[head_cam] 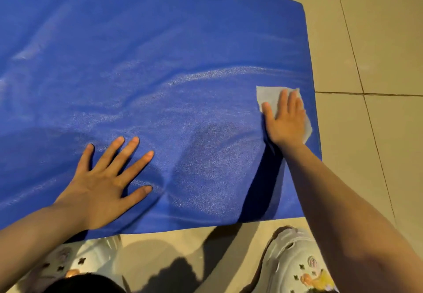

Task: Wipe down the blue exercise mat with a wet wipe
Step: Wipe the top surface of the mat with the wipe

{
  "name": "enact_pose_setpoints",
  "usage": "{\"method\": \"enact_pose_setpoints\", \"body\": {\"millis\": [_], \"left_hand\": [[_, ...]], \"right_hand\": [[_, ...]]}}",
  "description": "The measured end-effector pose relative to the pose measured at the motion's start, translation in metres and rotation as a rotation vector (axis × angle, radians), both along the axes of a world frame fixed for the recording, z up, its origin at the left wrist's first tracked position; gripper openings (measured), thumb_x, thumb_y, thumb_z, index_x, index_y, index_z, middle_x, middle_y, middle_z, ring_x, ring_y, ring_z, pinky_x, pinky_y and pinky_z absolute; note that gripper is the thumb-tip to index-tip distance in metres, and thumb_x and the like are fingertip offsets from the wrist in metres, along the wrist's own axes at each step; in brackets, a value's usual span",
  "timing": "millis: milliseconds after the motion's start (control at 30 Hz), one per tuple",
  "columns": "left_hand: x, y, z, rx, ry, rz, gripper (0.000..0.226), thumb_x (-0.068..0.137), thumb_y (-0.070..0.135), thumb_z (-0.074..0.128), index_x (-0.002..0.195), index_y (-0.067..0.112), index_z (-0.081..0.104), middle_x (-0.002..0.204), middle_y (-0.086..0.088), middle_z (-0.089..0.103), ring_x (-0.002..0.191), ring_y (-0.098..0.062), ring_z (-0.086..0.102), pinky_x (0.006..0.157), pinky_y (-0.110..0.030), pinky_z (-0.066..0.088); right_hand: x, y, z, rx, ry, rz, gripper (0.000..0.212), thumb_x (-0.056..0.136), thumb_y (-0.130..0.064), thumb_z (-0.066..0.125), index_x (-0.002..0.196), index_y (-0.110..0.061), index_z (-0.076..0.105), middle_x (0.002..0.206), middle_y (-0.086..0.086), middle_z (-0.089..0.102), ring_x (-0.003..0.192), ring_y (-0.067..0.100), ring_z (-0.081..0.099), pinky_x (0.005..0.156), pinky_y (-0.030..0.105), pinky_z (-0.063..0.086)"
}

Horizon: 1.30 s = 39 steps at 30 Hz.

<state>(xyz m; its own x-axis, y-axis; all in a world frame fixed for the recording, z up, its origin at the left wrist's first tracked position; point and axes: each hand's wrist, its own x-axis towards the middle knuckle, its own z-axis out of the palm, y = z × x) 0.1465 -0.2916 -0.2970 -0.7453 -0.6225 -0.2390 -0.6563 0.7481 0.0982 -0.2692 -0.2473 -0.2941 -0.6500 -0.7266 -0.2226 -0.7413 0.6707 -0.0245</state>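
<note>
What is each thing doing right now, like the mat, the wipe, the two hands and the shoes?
blue mat: spread on the tiled floor, wrinkled, shiny in streaks.
wet wipe: flat on the mat near its right edge, under the right hand.
right hand: fingers straight, pressing the wipe.
left hand: fingers spread, flat on the mat.
clogs: on the floor by the near edge.

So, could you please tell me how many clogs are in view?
2: the left clog below the mat's near edge, the right clog under the right forearm, partly hidden.
</note>
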Motion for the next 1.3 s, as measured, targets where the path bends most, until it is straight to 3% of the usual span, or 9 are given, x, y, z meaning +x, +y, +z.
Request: {"method": "enact_pose_setpoints", "body": {"millis": [167, 367, 467, 600, 733, 833, 967, 1200, 1300], "left_hand": [[-0.001, -0.001, 0.0, -0.004, 0.005, 0.0, 0.066, 0.098, 0.067, 0.019, 0.152, 0.031, 0.032, 0.155, -0.008, 0.038, 0.141, -0.029, 0.027, 0.109, -0.05, 0.008], [-0.001, -0.004, -0.002, -0.002, 0.016, 0.012, 0.067, 0.098, 0.068, 0.016, 0.153, 0.033, 0.027, 0.155, -0.009, 0.039, 0.14, -0.028, 0.028, 0.106, -0.052, 0.016], [0.0, -0.003, -0.002, 0.011, 0.024, 0.024, 0.067, 0.097, 0.07, 0.017, 0.155, 0.037, 0.021, 0.155, -0.007, 0.038, 0.14, -0.026, 0.027, 0.106, -0.05, 0.014], [0.001, -0.005, -0.002, 0.007, 0.018, 0.018, 0.067, 0.097, 0.071, 0.017, 0.154, 0.036, 0.023, 0.155, -0.007, 0.038, 0.14, -0.026, 0.027, 0.106, -0.049, 0.014], [0.001, -0.003, -0.003, 0.017, 0.031, 0.022, 0.067, 0.097, 0.07, 0.018, 0.153, 0.034, 0.027, 0.155, -0.008, 0.038, 0.14, -0.027, 0.027, 0.106, -0.049, 0.013], [0.001, -0.003, -0.004, 0.009, 0.033, 0.02, 0.067, 0.097, 0.07, 0.018, 0.154, 0.035, 0.024, 0.155, -0.007, 0.038, 0.14, -0.027, 0.027, 0.107, -0.047, 0.012], [0.001, -0.003, -0.004, 0.019, 0.041, 0.024, 0.066, 0.097, 0.071, 0.018, 0.155, 0.041, 0.014, 0.157, -0.005, 0.033, 0.142, -0.025, 0.023, 0.109, -0.046, 0.006], [0.0, -0.002, -0.003, 0.035, 0.028, 0.028, 0.067, 0.096, 0.071, 0.018, 0.154, 0.037, 0.024, 0.157, -0.006, 0.035, 0.142, -0.026, 0.025, 0.108, -0.049, 0.012], [0.0, -0.002, -0.003, 0.028, 0.026, 0.02, 0.067, 0.097, 0.071, 0.018, 0.154, 0.036, 0.026, 0.157, -0.006, 0.035, 0.141, -0.026, 0.025, 0.108, -0.05, 0.013]], "right_hand": [[-0.007, 0.025, -0.001, -0.074, -0.059, -0.221, 0.061, 0.104, -0.04, 0.01, 0.156, -0.006, 0.008, 0.163, 0.016, 0.004, 0.149, 0.034, 0.007, 0.118, 0.043, 0.005], [0.117, 0.023, 0.006, -0.05, -0.182, 0.013, 0.075, 0.087, -0.039, -0.009, 0.157, -0.02, 0.01, 0.162, 0.011, 0.012, 0.147, 0.033, 0.012, 0.117, 0.047, 0.007], [0.153, 0.02, 0.013, -0.205, -0.478, -0.065, 0.061, 0.104, -0.048, 0.022, 0.157, -0.021, 0.01, 0.165, 0.001, 0.001, 0.151, 0.022, -0.004, 0.12, 0.041, -0.008], [0.137, 0.032, 0.037, -0.641, -0.693, -0.306, 0.053, 0.099, -0.038, 0.051, 0.147, -0.02, 0.039, 0.156, -0.002, 0.033, 0.143, 0.011, 0.029, 0.119, 0.029, 0.023], [0.122, 0.061, 0.063, -0.835, -0.445, -0.334, 0.013, 0.097, -0.017, 0.06, 0.108, -0.024, 0.063, 0.11, -0.013, 0.06, 0.101, -0.003, 0.057, 0.085, 0.01, 0.045], [0.135, 0.086, 0.062, -0.711, -0.445, -0.257, 0.011, 0.091, -0.019, 0.068, 0.089, -0.027, 0.061, 0.091, -0.012, 0.059, 0.083, -0.001, 0.056, 0.07, 0.012, 0.044], [0.156, 0.105, 0.029, -0.37, -0.39, -0.173, 0.025, 0.081, -0.031, 0.078, 0.096, -0.016, 0.065, 0.099, -0.001, 0.054, 0.093, 0.015, 0.047, 0.079, 0.031, 0.041], [0.127, 0.087, 0.055, -0.495, -0.535, -0.183, 0.022, 0.098, -0.032, 0.052, 0.082, -0.02, 0.06, 0.081, -0.004, 0.062, 0.076, 0.013, 0.055, 0.069, 0.032, 0.044], [0.126, 0.086, 0.07, -0.216, -0.617, 0.034, 0.04, 0.09, -0.054, 0.038, 0.07, -0.025, 0.057, 0.083, -0.005, 0.062, 0.08, 0.015, 0.054, 0.077, 0.036, 0.042]]}}
